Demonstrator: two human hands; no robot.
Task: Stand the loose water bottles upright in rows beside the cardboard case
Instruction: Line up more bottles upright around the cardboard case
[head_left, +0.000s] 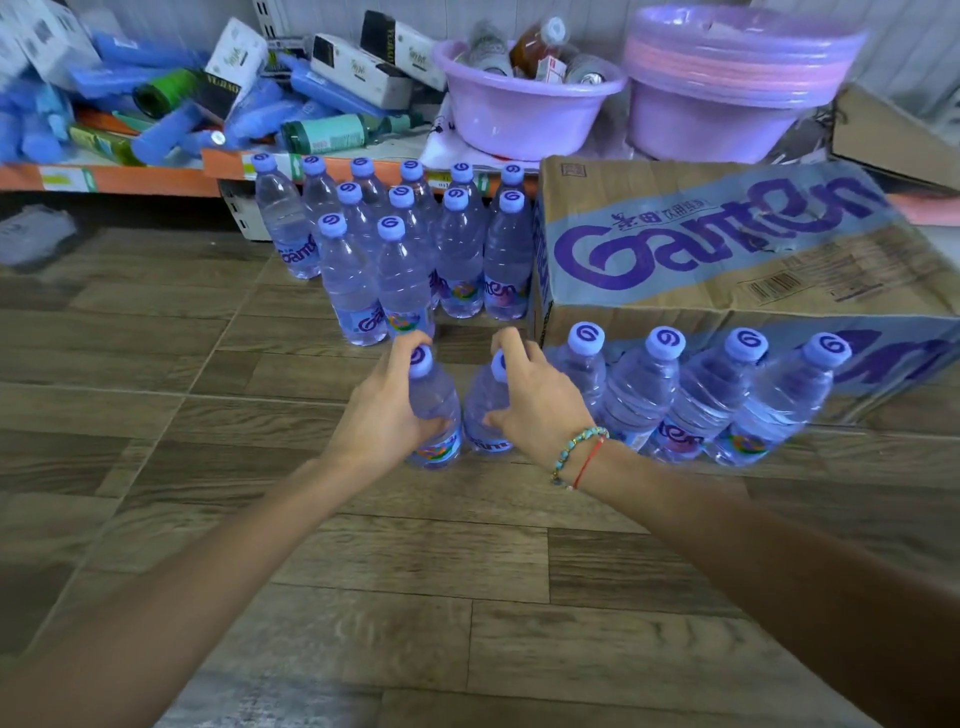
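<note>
Reaching out over bare wood-grain plank flooring (363, 597) that lies open in front and to the left, the left hand (382, 410) wraps its fingers round a clear plastic water bottle with a lilac cap (434, 405), and the right hand (537, 400), wearing a turquoise bead bracelet and red thread (579, 457), grips a second clear lilac-capped bottle (483, 410). Both bottles stand upright on the floor, just beside each other. To their right a row of four more clear ribbed bottles (706, 395) lines the near face of the brown cardboard case (727, 260), touching or nearly touching it; the motion blur keeps me from telling which. The case is printed with a pale blue band and purple "Ganten" lettering, plus a barcode. Left of the case, a block of upright bottles in staggered rows (405, 244) stands close-packed, their labels reading "Ganten" in part, each cap marked with a purple swirl. A gap of floor separates this block from the held pair. Behind, an orange-edged low shelf (130, 179) carries blue rolls and white boxes (358, 67), and lilac plastic basins (519, 114) sit further right.
</note>
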